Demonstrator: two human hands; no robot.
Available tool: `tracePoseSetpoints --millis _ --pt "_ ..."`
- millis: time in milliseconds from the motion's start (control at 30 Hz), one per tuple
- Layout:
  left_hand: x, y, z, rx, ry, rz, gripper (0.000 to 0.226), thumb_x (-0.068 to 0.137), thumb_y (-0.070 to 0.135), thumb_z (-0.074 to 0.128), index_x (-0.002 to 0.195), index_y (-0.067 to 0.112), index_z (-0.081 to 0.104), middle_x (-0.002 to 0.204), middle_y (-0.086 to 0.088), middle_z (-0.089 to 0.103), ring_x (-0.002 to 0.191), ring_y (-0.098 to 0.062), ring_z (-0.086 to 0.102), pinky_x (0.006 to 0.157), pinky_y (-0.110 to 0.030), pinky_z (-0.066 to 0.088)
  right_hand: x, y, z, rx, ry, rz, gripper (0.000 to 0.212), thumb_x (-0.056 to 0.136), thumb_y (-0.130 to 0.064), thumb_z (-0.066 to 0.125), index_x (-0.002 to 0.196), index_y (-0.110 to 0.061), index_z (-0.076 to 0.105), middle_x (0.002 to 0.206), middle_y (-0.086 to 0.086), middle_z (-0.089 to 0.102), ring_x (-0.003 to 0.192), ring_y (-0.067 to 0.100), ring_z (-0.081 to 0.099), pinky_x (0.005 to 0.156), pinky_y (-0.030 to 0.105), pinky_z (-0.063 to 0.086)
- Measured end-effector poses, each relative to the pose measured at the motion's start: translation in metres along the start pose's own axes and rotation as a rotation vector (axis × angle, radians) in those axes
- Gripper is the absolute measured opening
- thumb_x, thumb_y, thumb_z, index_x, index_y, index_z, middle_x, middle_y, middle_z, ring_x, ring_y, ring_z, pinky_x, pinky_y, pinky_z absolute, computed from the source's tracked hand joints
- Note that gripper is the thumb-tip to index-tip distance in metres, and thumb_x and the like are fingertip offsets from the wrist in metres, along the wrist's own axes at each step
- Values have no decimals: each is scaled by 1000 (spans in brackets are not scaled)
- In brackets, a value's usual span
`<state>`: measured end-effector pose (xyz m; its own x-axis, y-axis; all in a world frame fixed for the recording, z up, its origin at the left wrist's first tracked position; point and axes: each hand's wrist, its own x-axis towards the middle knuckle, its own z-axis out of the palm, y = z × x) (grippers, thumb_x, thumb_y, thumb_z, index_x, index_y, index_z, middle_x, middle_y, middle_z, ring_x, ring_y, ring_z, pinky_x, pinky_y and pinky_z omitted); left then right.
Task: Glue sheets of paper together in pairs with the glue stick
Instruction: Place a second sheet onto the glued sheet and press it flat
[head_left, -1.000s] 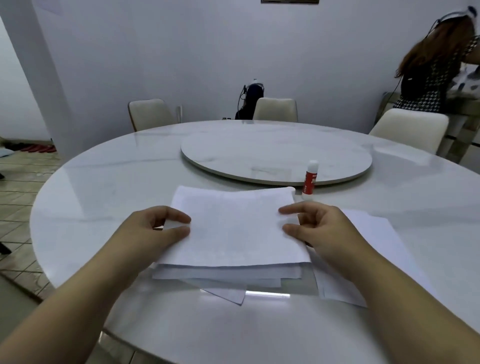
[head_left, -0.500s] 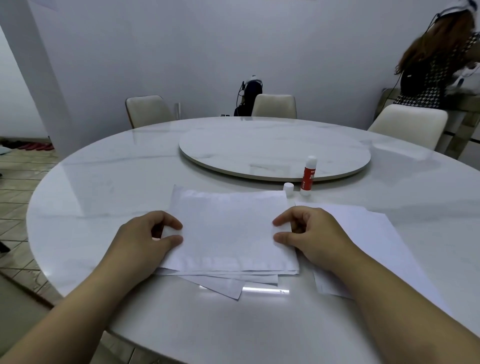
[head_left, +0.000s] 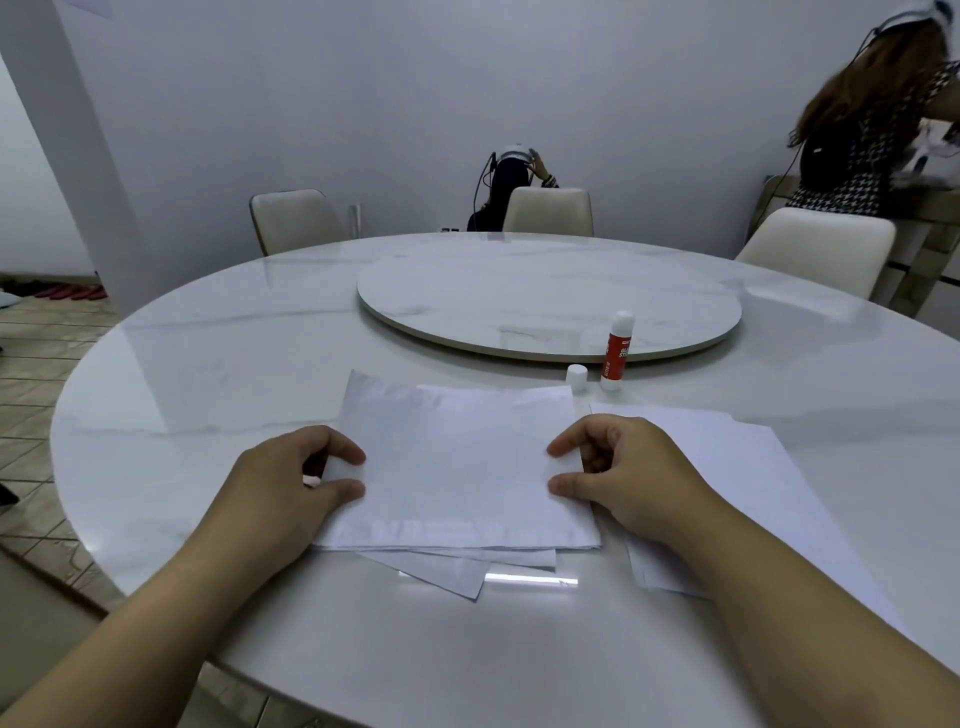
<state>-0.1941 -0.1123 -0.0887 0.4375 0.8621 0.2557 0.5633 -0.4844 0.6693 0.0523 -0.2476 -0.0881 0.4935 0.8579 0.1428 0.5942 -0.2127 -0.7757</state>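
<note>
Paper sheets (head_left: 457, 467) lie stacked at the near edge of the table (head_left: 208, 364), the top one pinched at both side edges, likely to square it over the sheet beneath before pressing. The left hand (head_left: 291, 483) grips its left edge between thumb and curled fingers; the right hand (head_left: 623, 467) does likewise on the right edge, both forearms low and angled inward. Right of the stack lies another pile (head_left: 737, 467). Beyond the stack stands the glue stick (head_left: 616, 349), uncapped, its cap (head_left: 576, 375) beside it, presumably kept within reach.
</note>
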Motion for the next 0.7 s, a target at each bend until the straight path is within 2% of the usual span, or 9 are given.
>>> tracePoseSetpoints --millis 300,400,467,533,600,633,700 --pt "-4 2 4 34 8 11 20 76 15 72 80 34 64 89 16 57 73 -4 58 62 -12 37 -2 0 -1 -37 18 -37 24 66 -18 83 76 -32 66 66 -7 52 56 5 47 52 6 38" --pt "-4 2 4 91 -16 44 20 77 14 71 82 31 63 93 15 55 83 -10 56 67 -12 35 -5 -1 -1 -90 29 -45 27 66 -19 82 84 -32 65 76 -8 54 62 4 50 55 7 39" --pt "-3 3 6 171 -12 70 21 78 13 70 91 27 64 109 6 54 107 -18 50 83 -18 36 -6 -1 -1 -112 84 -66 37 66 -19 80 95 -34 61 98 -11 49 80 1 52 64 7 39" --pt "3 8 7 228 76 86 24 85 14 62 108 20 62 134 -4 45 129 -24 32 100 -27 27 -6 -7 -1 -87 216 -133 40 72 -19 73 105 -33 56 114 -13 42 103 4 48 80 14 36" --pt "11 23 12 209 143 141 31 93 15 47 124 13 54 145 -8 38 136 -23 23 106 -27 19 0 -21 4 -145 294 -233 38 82 -19 60 119 -26 53 126 -8 44 120 11 42 93 21 31" --pt "16 32 18 194 115 174 36 95 17 41 131 12 47 148 -7 34 138 -21 20 109 -27 15 5 -29 11 -233 252 -265 41 86 -20 53 128 -21 49 135 -4 43 128 14 37 99 23 29" --pt "24 49 38 236 -37 224 46 98 23 33 143 13 30 156 -4 20 143 -17 10 113 -28 9 13 -40 31 -416 47 -256 50 95 -24 39 144 -15 33 156 3 26 142 16 19 111 28 16"
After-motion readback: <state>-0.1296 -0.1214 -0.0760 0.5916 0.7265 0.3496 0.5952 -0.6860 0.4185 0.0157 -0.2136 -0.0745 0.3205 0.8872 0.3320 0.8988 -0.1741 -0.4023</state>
